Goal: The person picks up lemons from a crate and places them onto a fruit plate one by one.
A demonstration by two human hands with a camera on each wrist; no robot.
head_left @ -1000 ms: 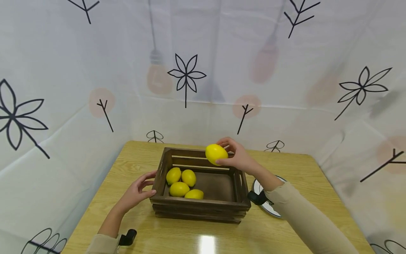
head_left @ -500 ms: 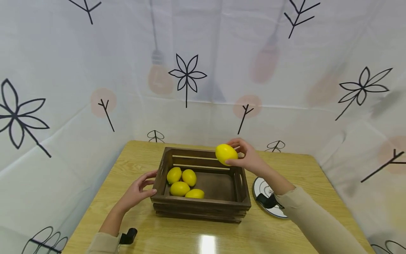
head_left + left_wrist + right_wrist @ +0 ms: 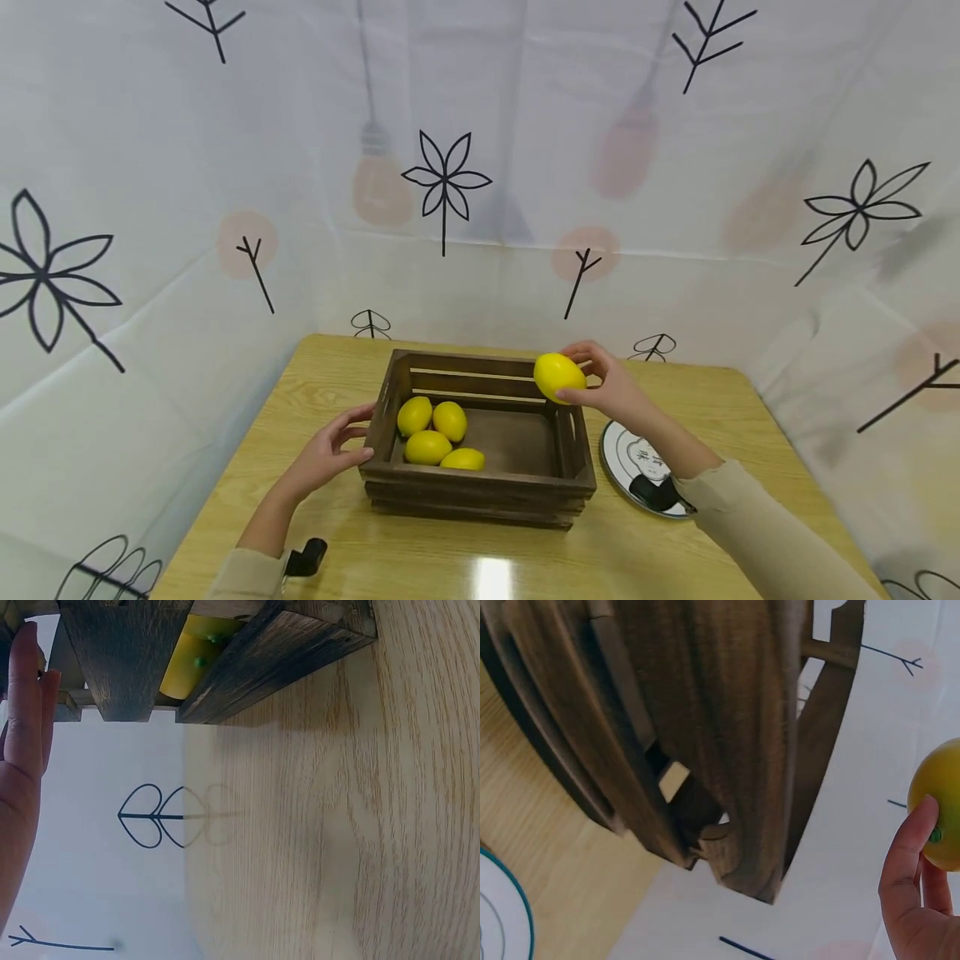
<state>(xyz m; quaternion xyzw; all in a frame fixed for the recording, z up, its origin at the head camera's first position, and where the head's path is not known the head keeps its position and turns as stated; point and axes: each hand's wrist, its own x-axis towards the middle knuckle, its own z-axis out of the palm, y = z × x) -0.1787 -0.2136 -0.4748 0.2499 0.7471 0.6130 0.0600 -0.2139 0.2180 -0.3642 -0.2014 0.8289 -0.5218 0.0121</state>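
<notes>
My right hand (image 3: 611, 390) pinches a yellow lemon (image 3: 558, 377) above the back right corner of a dark wooden crate (image 3: 480, 475). In the right wrist view, thumb and fingers grip the same lemon (image 3: 941, 802) at the right edge, beside the crate (image 3: 705, 712). Several lemons, one of them (image 3: 428, 447) near the front, lie in the crate's left part. My left hand (image 3: 322, 454) rests against the crate's left end with its fingers spread. In the left wrist view, the left hand's fingers (image 3: 26, 712) lie along the crate's slats (image 3: 127, 660), and one lemon (image 3: 184, 667) shows through a gap.
A white plate (image 3: 622, 454) with a dark rim and printed marks lies right of the crate, partly behind my right wrist. The light wooden table (image 3: 405, 558) ends at a patterned cloth (image 3: 480, 283) behind and at the sides.
My right hand has carried the lemon to the right, from above the crate's back middle to its back right corner, and slightly lower since half a second ago. My left hand stays at the crate.
</notes>
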